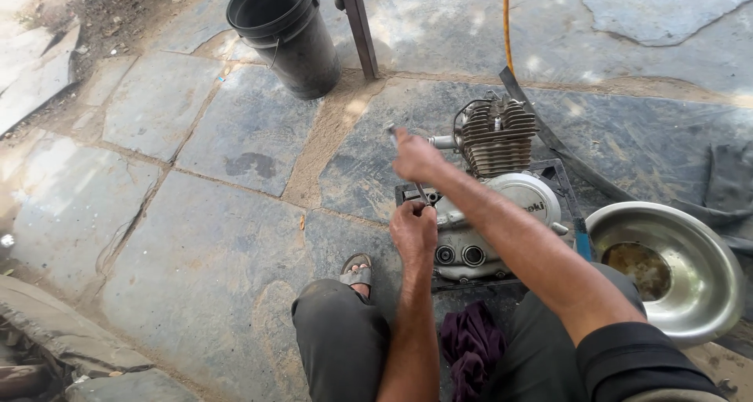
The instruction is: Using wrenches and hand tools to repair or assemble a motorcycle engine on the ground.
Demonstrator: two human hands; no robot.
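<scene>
A grey motorcycle engine (494, 174) with a finned cylinder stands on a dark frame (561, 174) on the stone floor in front of my knees. My right hand (416, 157) is raised at the engine's left side and grips the upper end of a thin metal tool (392, 131). My left hand (413, 229) sits just below, fingers closed around the lower end of a thin rod (422, 192) at the engine's left cover. Where the rod meets the engine is hidden by my hands.
A black bucket (286, 33) stands at the back next to a metal post (359, 25). A steel bowl (682, 284) with brown liquid lies at the right. A purple rag (471, 347) lies between my legs. An orange hose (507, 21) and black rubber strip (565, 151) run behind.
</scene>
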